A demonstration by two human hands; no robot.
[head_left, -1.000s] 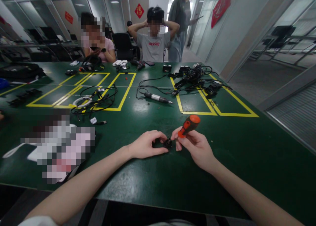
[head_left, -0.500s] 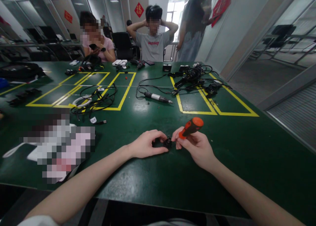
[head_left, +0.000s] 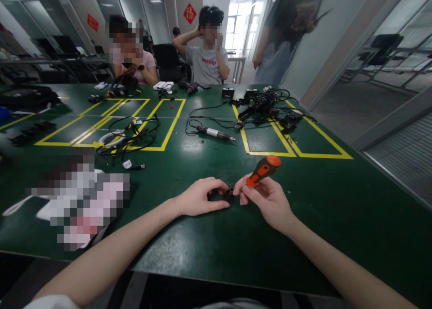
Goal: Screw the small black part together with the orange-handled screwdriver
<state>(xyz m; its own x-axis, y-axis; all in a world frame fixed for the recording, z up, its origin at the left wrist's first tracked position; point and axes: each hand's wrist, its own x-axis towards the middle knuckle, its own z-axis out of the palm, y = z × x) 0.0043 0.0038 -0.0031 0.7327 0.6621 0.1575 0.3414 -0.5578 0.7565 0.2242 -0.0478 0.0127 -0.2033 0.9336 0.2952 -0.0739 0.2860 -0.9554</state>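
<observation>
A small dark round part (head_left: 230,194) sits on the green table between my hands. My left hand (head_left: 202,197) rests on the table, thumb and fingers closed around the part's left side. In my right hand (head_left: 265,201) is a screwdriver (head_left: 265,170) with an orange and dark grey handle, tilted up to the right. The right fingertips pinch it low, just beside the part. The screwdriver's tip is hidden by the fingers.
Beyond my hands lies a corded pen-shaped tool (head_left: 214,132). Black cables lie tangled at left (head_left: 135,135) and right (head_left: 263,104). A blurred pouch (head_left: 97,205) lies near my left forearm. Two people sit across the green table (head_left: 189,250); another stands behind.
The screwdriver handle has turned and tipped slightly to the right. My left hand and the part have hardly moved. Across the table, one person has lowered an arm; the standing person has moved right.
</observation>
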